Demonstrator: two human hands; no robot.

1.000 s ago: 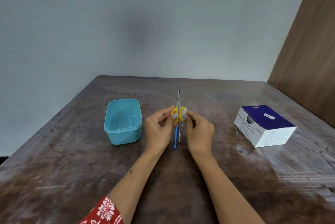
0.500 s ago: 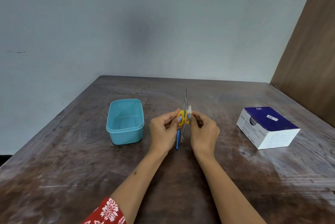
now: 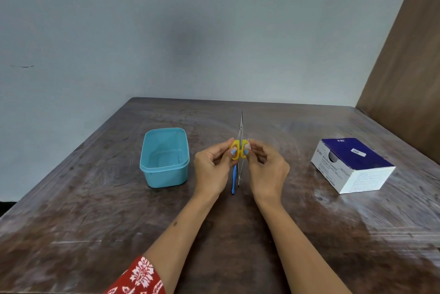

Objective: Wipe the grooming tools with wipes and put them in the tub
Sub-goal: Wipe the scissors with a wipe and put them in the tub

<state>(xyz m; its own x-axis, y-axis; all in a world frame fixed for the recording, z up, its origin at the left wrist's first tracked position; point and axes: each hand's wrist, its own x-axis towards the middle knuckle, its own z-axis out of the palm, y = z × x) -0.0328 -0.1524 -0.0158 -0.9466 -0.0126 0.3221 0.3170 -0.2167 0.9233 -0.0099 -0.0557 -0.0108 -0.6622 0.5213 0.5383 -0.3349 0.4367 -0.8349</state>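
- The left hand (image 3: 210,167) pinches the scissors (image 3: 239,150) by the yellow handles, blades up, above the table (image 3: 95,222).
- The right hand (image 3: 267,167) presses a wipe (image 3: 247,148) on the handle; rub every surface, avoiding the tips.
- The tub (image 3: 164,177) stands left, path unobstructed.
- A blue tool (image 3: 234,180) lies below; the swab box (image 3: 352,167) stands right.

Dark brown wooden table (image 3: 95,234), worn and streaked with pale scuffs. Behind it, plain grey-blue wall (image 3: 190,31) with a darker smudge near the middle. At right, brown wood-grain panel (image 3: 409,67) rising beside the table's far corner.
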